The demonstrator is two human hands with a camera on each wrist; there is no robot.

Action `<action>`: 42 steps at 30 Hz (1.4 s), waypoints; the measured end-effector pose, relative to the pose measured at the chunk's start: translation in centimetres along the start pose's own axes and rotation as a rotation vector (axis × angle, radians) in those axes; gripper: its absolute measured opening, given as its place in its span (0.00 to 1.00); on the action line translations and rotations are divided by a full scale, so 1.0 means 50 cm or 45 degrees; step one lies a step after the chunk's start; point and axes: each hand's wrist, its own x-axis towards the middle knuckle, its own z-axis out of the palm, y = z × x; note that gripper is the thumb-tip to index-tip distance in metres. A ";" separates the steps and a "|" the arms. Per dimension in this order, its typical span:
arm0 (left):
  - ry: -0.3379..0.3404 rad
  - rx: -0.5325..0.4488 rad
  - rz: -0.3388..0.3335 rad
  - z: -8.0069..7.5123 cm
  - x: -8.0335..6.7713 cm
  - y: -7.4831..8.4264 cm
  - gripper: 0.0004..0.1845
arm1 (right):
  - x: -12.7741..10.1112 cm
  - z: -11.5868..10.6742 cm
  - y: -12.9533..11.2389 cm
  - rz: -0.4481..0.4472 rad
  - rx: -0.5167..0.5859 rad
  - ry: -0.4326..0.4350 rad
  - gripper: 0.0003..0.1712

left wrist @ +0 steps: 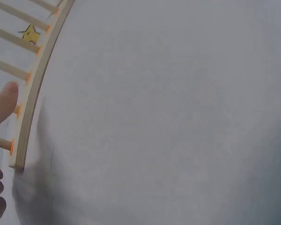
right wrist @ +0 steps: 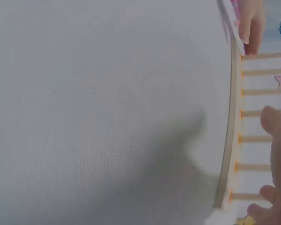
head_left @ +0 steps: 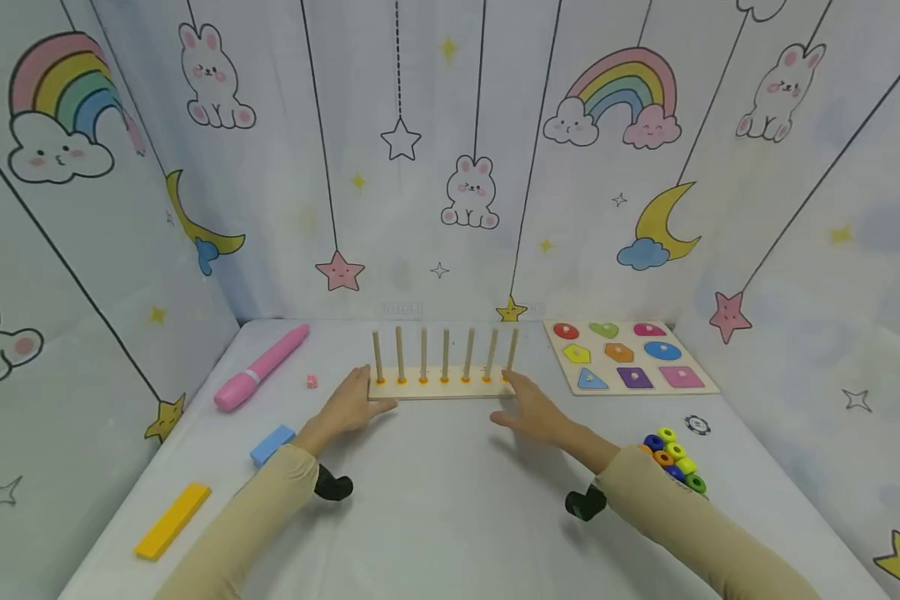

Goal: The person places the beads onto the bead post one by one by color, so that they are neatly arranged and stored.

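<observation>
A wooden peg board (head_left: 444, 388) with a row of several upright pegs, orange at their bases, lies toward the back of the white table. At its left end is my left hand (head_left: 352, 403), fingers by the board's end and thumb stretched out along the front edge. My right hand (head_left: 534, 410) is at the right end, fingertips by the last peg, thumb spread apart in front. In the left wrist view the left thumb (left wrist: 5, 103) overlaps the near pegs. The right wrist view has the right thumb (right wrist: 274, 121) in front of the pegs. Neither hand grips the board.
Left of the board lie a pink stick-shaped toy (head_left: 262, 368), a small pink piece (head_left: 312, 381), a blue block (head_left: 272, 445) and a yellow bar (head_left: 172, 522). On the right are a shape puzzle board (head_left: 585, 358), a round chip (head_left: 697, 425) and several coloured beads (head_left: 675, 452).
</observation>
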 end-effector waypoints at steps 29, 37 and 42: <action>0.006 0.088 0.013 0.016 0.034 -0.040 0.41 | -0.139 -0.095 0.181 0.114 0.178 0.244 0.18; 0.023 0.095 0.046 0.018 0.037 -0.049 0.40 | -0.228 -0.127 0.229 0.179 0.064 0.145 0.14; 0.054 0.108 0.077 0.012 0.037 -0.050 0.39 | -0.270 -0.130 0.239 0.159 0.018 0.082 0.15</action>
